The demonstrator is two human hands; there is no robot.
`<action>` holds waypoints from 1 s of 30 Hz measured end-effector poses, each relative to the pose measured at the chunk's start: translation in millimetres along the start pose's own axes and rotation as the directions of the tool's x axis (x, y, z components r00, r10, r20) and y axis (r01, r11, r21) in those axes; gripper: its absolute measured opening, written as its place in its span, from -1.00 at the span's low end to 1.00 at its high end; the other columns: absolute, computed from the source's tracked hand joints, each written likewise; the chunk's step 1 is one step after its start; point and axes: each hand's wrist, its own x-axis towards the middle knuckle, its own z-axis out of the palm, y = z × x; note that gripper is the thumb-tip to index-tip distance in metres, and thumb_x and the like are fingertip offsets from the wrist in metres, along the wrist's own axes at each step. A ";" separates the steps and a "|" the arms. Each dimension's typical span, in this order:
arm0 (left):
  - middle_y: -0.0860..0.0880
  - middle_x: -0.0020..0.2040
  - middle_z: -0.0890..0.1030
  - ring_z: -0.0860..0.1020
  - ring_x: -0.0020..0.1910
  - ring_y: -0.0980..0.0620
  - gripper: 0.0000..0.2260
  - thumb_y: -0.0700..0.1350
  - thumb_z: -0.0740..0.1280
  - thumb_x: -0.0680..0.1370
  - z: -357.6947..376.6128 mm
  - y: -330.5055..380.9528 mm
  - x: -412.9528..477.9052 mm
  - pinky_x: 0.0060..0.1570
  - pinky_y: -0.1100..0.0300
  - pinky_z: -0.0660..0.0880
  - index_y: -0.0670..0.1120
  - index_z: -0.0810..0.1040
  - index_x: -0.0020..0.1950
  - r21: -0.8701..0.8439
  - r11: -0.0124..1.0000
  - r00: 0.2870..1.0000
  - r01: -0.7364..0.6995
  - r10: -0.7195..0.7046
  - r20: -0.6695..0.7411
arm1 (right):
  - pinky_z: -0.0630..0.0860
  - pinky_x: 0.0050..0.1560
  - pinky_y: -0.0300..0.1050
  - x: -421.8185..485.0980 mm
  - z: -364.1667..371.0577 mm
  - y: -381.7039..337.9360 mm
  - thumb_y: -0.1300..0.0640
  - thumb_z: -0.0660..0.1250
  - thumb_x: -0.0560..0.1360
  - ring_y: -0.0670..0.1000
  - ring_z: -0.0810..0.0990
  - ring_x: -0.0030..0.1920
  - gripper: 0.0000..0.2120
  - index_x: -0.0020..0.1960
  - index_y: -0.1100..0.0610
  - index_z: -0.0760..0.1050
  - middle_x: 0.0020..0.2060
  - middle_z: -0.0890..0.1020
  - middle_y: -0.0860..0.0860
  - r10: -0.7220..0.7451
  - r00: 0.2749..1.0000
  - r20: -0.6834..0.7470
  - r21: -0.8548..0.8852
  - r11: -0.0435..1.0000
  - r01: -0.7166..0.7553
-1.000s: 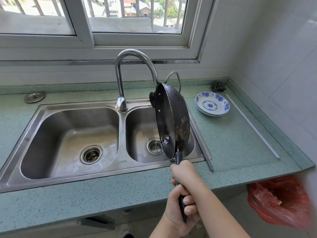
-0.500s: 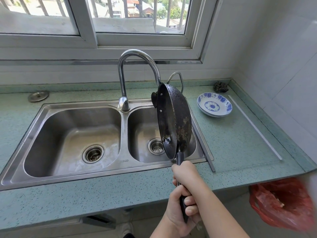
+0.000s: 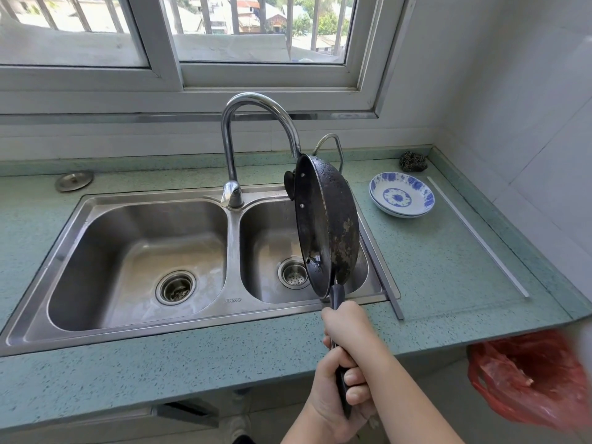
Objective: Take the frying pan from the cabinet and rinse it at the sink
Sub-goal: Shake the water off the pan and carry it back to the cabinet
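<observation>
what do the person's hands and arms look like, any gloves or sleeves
Left hand and right hand are both bare: no gloves, rings or watch in view. The right forearm is bare too, with no sleeve showing.

1 head-worn view looks down at the sink [image 3: 233, 248]. It hangs close over the bench [image 3: 448, 267], facing the window [image 3: 262, 36].

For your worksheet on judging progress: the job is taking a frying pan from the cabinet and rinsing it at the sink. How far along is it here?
Done: the frying pan is out, and droplets on it suggest rinsing. In hand: left hand and right hand grip its handle, holding it on edge over the right basin. Left: probably only draining; no stream shows.
</observation>
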 end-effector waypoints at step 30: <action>0.03 -0.70 0.29 0.24 -0.81 0.11 -0.83 -0.29 0.30 0.08 -4.8 -2.7 2.8 -0.75 0.49 0.20 -0.07 0.36 -0.62 0.066 0.998 0.999 -0.001 0.003 -0.034 | 0.36 -0.51 -0.27 0.8 2.6 4.1 0.17 0.14 0.54 -0.01 0.48 -0.54 -0.73 -0.33 0.18 0.34 -0.45 0.48 0.07 -0.022 1.000 -0.019 -0.008 1.000 0.022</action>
